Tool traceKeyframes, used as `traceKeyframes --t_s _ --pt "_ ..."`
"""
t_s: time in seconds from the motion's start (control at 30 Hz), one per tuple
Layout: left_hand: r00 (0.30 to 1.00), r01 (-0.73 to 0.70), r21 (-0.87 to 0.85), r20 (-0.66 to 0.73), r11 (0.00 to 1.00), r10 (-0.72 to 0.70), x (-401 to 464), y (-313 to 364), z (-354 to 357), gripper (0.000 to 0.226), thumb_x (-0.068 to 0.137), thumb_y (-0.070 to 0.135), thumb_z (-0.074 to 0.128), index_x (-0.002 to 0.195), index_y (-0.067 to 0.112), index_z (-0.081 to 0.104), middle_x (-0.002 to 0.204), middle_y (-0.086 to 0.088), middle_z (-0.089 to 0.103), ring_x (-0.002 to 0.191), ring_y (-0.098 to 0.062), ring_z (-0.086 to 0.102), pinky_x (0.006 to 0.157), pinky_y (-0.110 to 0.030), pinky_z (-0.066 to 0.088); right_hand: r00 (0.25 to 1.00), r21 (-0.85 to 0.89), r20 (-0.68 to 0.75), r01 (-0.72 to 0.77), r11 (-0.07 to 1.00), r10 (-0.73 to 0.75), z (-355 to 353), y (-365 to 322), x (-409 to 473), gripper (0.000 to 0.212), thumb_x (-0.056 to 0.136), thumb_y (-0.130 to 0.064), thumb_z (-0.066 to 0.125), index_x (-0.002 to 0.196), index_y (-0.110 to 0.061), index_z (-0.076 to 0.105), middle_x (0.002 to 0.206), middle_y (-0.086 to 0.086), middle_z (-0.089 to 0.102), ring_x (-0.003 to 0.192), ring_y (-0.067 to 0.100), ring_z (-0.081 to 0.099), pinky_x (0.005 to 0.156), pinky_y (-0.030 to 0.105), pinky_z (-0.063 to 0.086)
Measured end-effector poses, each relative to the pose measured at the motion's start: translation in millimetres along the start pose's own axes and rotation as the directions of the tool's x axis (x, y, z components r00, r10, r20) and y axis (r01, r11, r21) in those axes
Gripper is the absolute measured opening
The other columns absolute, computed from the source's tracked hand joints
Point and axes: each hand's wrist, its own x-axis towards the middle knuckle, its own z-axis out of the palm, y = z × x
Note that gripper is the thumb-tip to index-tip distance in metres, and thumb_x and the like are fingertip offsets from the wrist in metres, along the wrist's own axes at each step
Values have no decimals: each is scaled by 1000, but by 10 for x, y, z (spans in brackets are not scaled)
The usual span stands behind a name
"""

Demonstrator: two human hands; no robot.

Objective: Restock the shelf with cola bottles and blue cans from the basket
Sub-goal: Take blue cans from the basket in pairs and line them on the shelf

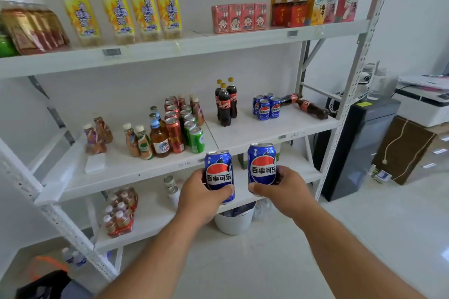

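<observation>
left hand (202,195): nearest camera, arm reaching in from bottom; fingers and thumb wrapped round left can (219,172), upright, held in front of middle shelf edge
right hand (285,185): fingers and thumb curled round right can (262,166), upright, a bit higher than the left one; cans side by side, apart
middle shelf (255,132): white board, barcode tags on front lip, scribbled marks on the edge
blue cans (266,107): cluster standing on right part of middle shelf
cola bottles (226,102): three upright, yellow caps, left of the blue cans, apart from them
lying bottles (312,108): two cola bottles on their sides, right end of shelf, just beside the cans
mixed drinks (181,126): red and green cans in rows, small tea bottles, left half of middle shelf
top shelf (170,50): four tall yellow-label bottles (121,5), wrapped pack at far left, red cartons (239,17) and more boxes at right
lower shelf (150,216): shrink-wrapped bottle pack (120,211), a couple of white bottles
bucket (234,219): white, on floor under the hands, behind them
floor (340,238): glossy white tile
room right: black cabinet (354,148) beside rack upright, brown box with cord, white printer on a desk
bottom left: dark item with orange strap, blurred, cannot tell what
</observation>
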Motion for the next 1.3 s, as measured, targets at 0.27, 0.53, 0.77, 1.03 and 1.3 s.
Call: traceKeyframes --t_s 0.27,0.53,0.77,1.03,1.3 --pt "1000 24 -28 -5 999 -24 399 544 1190 48 74 24 93 115 30 68 105 12 75 93 -2 70 77 -24 54 1000 -18 21 20 1000 -19 -1158 248 771 51 75 -27 94 114 -33 61 104 -14 72 96 7 69 81 25 56" --pt "999 32 3 35 999 -33 830 869 1952 43 77 21 91 101 37 60 96 21 67 89 6 64 68 -18 49 1000 13 14 -12 1000 12 -1741 495 1381 42 76 -27 93 96 -41 59 99 -16 72 92 6 69 76 23 54" --pt "998 27 -21 65 999 -26 1451 872 2306 50 77 21 91 114 35 61 99 22 67 91 6 64 70 -19 50 999 -12 -2 -44 999 44 -1894 582 1969 43 76 -25 93 95 -41 57 99 -16 71 95 8 69 76 23 54" --pt "995 34 -56 93 998 -28 2127 887 2625 49 76 20 92 109 36 59 102 17 69 92 1 66 74 -24 53 996 -22 -21 -90 996 90 -2008 637 2636 54 76 -27 93 115 -35 57 105 -15 70 97 8 67 75 22 54" --pt "997 61 -42 52 997 -59 2589 1065 3012 52 76 19 92 115 33 60 103 15 69 96 -5 68 86 -32 60 996 -52 43 -79 996 81 -2229 771 3313 55 75 -30 94 118 -33 60 105 -14 72 97 7 69 77 21 55"
